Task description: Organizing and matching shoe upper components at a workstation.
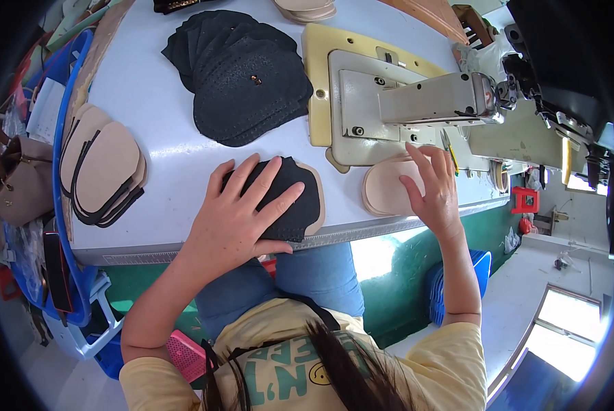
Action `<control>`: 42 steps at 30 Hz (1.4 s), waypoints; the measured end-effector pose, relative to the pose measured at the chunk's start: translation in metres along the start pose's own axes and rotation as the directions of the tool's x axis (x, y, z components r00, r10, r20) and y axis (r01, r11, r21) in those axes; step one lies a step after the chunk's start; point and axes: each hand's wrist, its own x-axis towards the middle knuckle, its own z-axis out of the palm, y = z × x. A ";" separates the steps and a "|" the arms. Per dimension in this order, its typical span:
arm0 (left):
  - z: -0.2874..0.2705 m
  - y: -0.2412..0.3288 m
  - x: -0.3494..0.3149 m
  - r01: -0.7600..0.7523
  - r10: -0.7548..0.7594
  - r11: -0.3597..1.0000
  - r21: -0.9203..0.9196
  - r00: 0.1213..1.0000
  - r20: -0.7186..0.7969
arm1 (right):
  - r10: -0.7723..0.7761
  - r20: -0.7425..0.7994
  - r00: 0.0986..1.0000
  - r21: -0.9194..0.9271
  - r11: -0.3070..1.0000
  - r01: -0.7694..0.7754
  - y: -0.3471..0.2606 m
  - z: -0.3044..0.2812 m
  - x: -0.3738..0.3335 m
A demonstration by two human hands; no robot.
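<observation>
My left hand (235, 216) lies palm down with spread fingers on a black leather-like piece (310, 205), near the table's front edge. Under that piece, the rim of a beige rounded piece (318, 179) sticks out on the right. My right hand (435, 192) is over a small stack of rounded beige pieces (385, 190), its fingers apart and bent a little. Whether its fingertips touch the stack, I cannot tell. Behind my left hand a fanned pile of black rounded pieces (252, 92) bears small holes along its edges.
A sewing machine arm (430, 99) on a cream base plate (318, 75) stands behind my right hand. Yellow-handled snips (452, 159) lie beside it. Beige pieces with black edging (106, 168) overlap at the left, next to a blue bin (66, 226). A ruler strip (142, 256) follows the table's front edge.
</observation>
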 end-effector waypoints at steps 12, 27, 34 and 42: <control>-0.005 0.002 -0.001 0.006 -0.006 1.000 0.011 0.999 -0.038 | -0.123 -0.154 0.980 -0.069 0.991 0.114 0.001 0.010 -0.014; 0.031 0.012 -0.059 0.085 -0.055 0.996 0.042 0.883 -0.467 | -0.346 0.535 0.771 0.726 0.655 -0.210 0.002 -0.057 -0.004; 0.027 0.017 -0.066 0.151 -0.101 0.985 0.077 0.886 -0.453 | 0.097 0.388 0.917 0.866 0.302 -0.399 -0.030 -0.051 0.005; 0.036 0.018 -0.070 0.182 -0.124 0.980 0.084 0.879 -0.460 | 0.161 0.502 0.850 0.810 0.256 -0.528 -0.092 0.030 0.054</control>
